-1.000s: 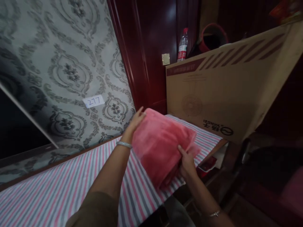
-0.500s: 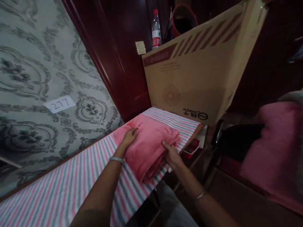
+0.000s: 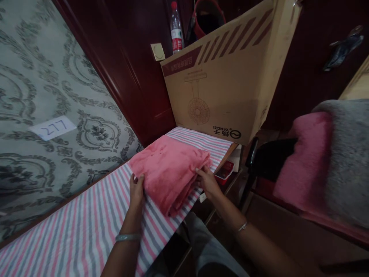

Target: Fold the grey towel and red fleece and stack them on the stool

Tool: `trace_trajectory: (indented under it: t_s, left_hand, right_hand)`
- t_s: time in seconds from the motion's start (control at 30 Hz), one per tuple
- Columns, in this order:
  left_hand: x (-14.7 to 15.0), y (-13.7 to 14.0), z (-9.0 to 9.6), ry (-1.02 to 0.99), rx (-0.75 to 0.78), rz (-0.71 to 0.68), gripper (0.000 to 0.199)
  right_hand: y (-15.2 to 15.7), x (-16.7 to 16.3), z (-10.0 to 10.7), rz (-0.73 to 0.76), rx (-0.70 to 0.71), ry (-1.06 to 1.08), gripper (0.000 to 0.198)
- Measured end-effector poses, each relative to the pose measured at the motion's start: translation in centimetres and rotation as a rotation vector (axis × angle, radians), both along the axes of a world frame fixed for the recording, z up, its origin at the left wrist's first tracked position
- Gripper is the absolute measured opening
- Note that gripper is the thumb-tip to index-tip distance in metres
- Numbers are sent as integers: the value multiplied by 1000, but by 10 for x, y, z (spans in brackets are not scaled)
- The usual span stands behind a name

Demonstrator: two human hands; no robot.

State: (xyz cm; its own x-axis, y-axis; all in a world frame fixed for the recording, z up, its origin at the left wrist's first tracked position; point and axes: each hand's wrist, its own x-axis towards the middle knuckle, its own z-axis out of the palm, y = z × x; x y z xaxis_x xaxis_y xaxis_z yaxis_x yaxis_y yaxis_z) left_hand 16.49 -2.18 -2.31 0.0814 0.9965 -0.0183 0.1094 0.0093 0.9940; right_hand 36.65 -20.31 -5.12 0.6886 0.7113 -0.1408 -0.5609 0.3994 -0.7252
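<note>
A folded pink fleece cloth (image 3: 170,169) lies on a surface covered with a striped sheet (image 3: 98,215); its layered folds show at the right and near side. At the cloth's left edge is my left hand (image 3: 137,188), thumb and fingers apart, the thumb touching the fabric. My right hand (image 3: 208,182) pinches the right edge, thumb on top and the other fingers partly hidden beneath. Whether the cloth is a garment or a blanket cannot be made out.
A large cardboard box (image 3: 221,80) stands at the far end, with a bottle (image 3: 176,32) and a red-rimmed container (image 3: 209,17) behind it. Patterned wall (image 3: 95,127) borders the left. On the right, a chair (image 3: 250,157) bears pink and grey plush fabrics (image 3: 348,154).
My left hand has come off the top of the cloth and moved back to its left edge. My right hand stays at the right edge. The view has shifted slightly right.
</note>
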Motion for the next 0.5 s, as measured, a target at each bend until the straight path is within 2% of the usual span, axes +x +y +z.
trace_trajectory:
  t_s: [0.1,0.17,0.23,0.3,0.37,0.5]
  left_hand:
    - [-3,-12,-2,-120,-82,67,72]
    - [-3,-20,1,-156,-150,51,73]
    - [-1,-26,3,-182,-162,-9,69]
    - [5,-32,5,-202,-124,-101,62]
    - [13,-35,7,-219,-76,-154,62]
    - [25,-31,20,-197,-15,-94,77]
  right_hand:
    - [-11,22,-9,-209,-38,-112,47]
    - [-14,43,-13,-406,-68,-227,50]
    - [-14,65,-12,-518,-133,-367,53]
    - [-11,83,-6,-476,-252,-492,54]
    - [-6,94,3,-340,-366,-589,53]
    - [4,95,22,-124,-432,-708,44]
